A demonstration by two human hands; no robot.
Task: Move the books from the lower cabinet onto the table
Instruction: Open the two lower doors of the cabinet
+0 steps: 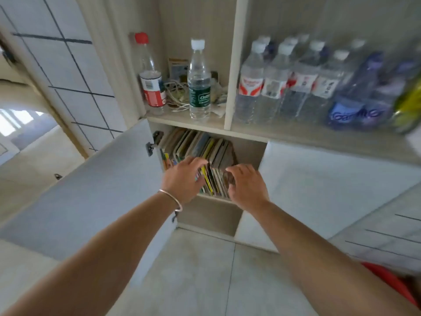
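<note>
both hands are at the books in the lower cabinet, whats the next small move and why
Probably close both hands on a bundle of books and draw it out. The left hand and right hand flank the leaning spines with fingers curled at them, the door is swung open, and no firm grip shows yet.

Place: you stand in a home.
Signs: pale wooden shelf cabinet (230,65) stocked with clear plastic water bottles (268,85), tangled white charger cables (176,94), grey tiled floor (200,270).

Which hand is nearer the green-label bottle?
Left. The left hand reaches into the books almost directly below the green-label bottle; the right hand is farther right.
</note>
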